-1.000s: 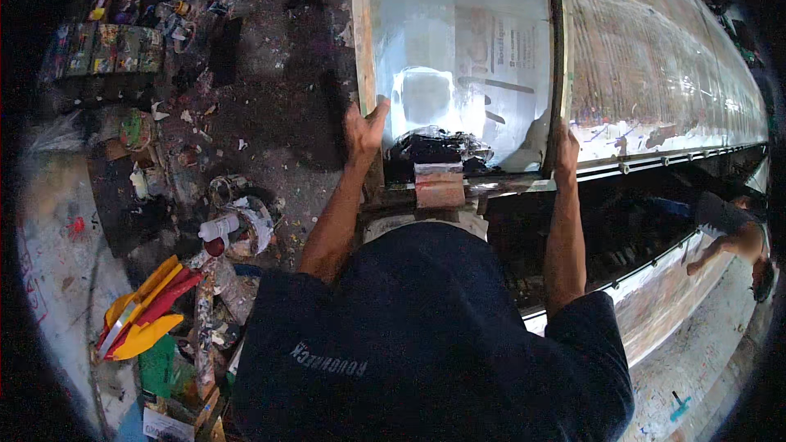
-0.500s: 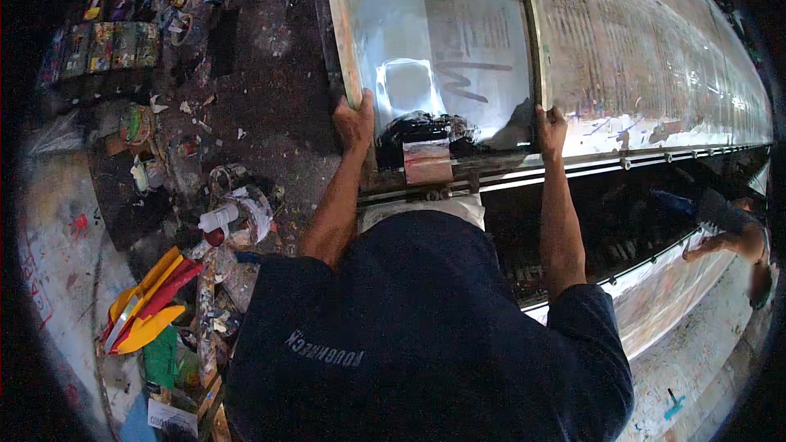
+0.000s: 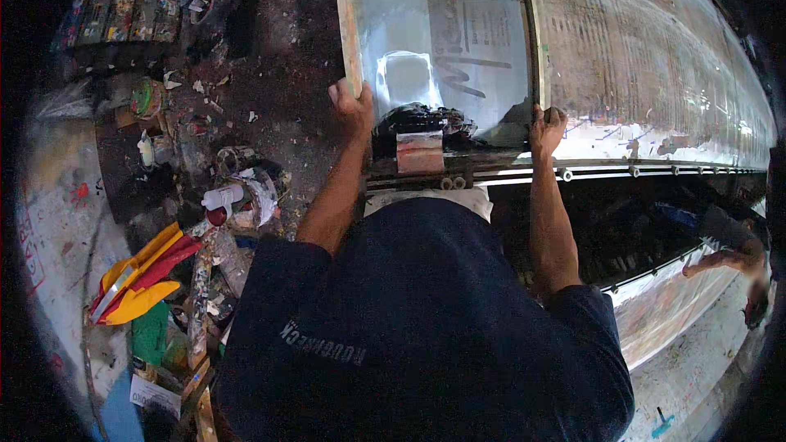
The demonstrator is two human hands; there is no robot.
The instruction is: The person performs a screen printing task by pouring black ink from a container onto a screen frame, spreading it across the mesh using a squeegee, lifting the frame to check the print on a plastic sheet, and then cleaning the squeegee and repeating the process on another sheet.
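Note:
A screen-printing frame (image 3: 347, 24) with wooden side bars lies on the long printing table before me. My left hand (image 3: 352, 105) is closed around the near end of its left bar. On the right bar, my right hand (image 3: 548, 131) grips the near end in the same way. Dark lettering shows on the pale mesh (image 3: 393, 16) between the bars. Black ink (image 3: 417, 123) is pooled at the mesh's near end. A reddish-brown flat piece, perhaps a squeegee (image 3: 420, 153), rests by the ink against the near edge.
The table (image 3: 655, 74) stretches away to the right, with a rail (image 3: 598, 173) along its near edge. A second table (image 3: 663, 303) runs behind me, where another person (image 3: 733, 254) bends. Paint-stained pots (image 3: 262, 200), cans and a yellow-and-red cloth (image 3: 139, 278) clutter the left floor.
The whole view has turned and shifted slightly, with the left-hand clutter moving a little in the picture. Both hands keep their hold on the frame's bars.

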